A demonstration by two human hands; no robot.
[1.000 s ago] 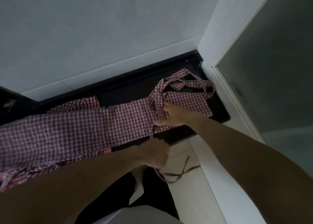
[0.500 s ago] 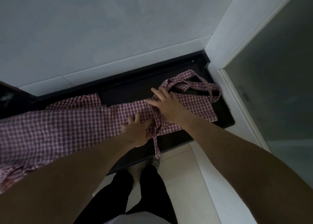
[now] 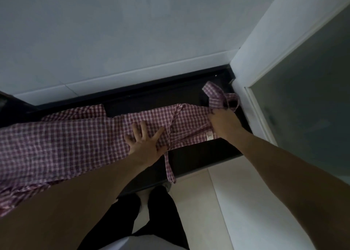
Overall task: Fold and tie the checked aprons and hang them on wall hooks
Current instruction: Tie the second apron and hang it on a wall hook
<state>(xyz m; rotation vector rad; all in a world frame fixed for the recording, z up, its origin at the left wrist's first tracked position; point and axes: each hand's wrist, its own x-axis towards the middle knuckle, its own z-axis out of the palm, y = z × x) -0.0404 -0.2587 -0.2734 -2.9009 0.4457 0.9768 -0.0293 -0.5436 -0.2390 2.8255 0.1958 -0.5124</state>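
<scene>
Right hand (image 3: 224, 123) has slid right to the apron (image 3: 75, 138) end, gripping cloth; left hand (image 3: 144, 142) presses flat, fingers spread. Strap (image 3: 169, 166) hangs off counter (image 3: 198, 155).

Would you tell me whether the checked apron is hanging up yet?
No: the checked apron lies along the dark ledge, left hand pressing it.

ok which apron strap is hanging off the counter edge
The strap below the left hand dangles over the dark counter's front; the looped straps lie on top.
</scene>
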